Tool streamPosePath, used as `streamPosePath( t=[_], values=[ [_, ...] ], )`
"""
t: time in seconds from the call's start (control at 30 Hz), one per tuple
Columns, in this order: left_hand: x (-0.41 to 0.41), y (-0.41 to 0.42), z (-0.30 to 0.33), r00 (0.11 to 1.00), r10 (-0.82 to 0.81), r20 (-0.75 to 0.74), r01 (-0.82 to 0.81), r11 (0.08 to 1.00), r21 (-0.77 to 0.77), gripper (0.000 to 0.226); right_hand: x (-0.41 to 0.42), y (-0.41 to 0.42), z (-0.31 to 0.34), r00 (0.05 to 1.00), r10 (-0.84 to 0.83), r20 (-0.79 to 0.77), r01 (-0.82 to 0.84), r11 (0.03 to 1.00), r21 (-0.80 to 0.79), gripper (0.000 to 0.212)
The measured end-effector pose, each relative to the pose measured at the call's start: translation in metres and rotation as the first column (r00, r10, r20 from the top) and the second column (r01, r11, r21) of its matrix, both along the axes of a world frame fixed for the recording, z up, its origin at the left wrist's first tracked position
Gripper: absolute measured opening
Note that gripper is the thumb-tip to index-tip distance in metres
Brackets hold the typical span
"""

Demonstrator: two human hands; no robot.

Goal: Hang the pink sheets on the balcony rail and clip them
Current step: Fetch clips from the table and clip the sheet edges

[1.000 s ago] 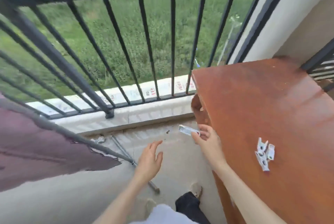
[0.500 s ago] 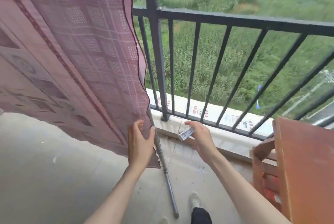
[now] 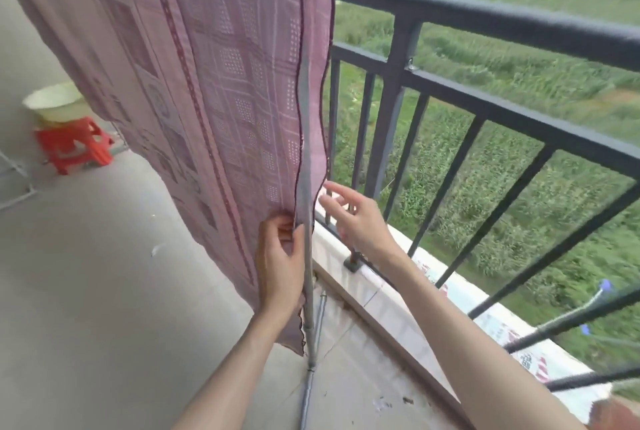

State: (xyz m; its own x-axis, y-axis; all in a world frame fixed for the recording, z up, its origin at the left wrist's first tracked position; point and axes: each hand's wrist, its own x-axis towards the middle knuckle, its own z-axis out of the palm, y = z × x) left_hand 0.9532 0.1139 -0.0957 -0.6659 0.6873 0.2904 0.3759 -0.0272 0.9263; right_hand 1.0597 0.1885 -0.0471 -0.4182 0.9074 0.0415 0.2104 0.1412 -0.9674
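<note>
Beside the balcony rail (image 3: 485, 19), a pink sheet (image 3: 214, 83) hangs down along a grey metal pole (image 3: 309, 277) — its lower edge near the floor. Left hand (image 3: 280, 266) grips the sheet's edge against the pole, fingers (image 3: 282, 227) closed on the cloth. Right hand (image 3: 356, 218) hovers just beside that edge, fingers spread wide — whether it holds a clip cannot be told. Red stool (image 3: 74, 145) with a pale basin (image 3: 55, 103) stands well apart.

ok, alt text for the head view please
A person's left hand grips the edge of a hanging pink sheet beside a grey pole, while the right hand reaches toward it, fingers spread. A dark balcony rail overlooks green fields.
</note>
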Motion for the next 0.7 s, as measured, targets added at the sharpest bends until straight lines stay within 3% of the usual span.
streamPosePath(
  t=[0.13, 0.27, 0.43, 0.7],
  values=[
    [-0.003, 0.002, 0.007, 0.997, -0.002, -0.072, 0.005, 0.999, 0.051, 0.019, -0.014, 0.015, 0.012, 0.999, -0.003, -0.033, 0.007, 0.992, 0.125, 0.008],
    [0.002, 0.005, 0.009, 0.996, 0.015, -0.088, -0.009, 0.997, 0.073, 0.030, -0.010, 0.014, 0.012, 0.998, 0.061, -0.020, -0.057, 0.986, 0.159, 0.024],
    [0.016, 0.013, 0.007, 0.994, 0.035, -0.104, -0.022, 0.992, 0.122, 0.033, 0.013, 0.012, 0.013, 0.990, 0.140, -0.035, -0.134, 0.983, 0.128, 0.026],
    [0.029, 0.021, -0.004, 0.979, 0.081, -0.185, -0.064, 0.994, 0.094, 0.019, 0.011, 0.013, 0.023, 0.975, 0.222, -0.012, -0.219, 0.970, 0.103, 0.024]
  ],
)
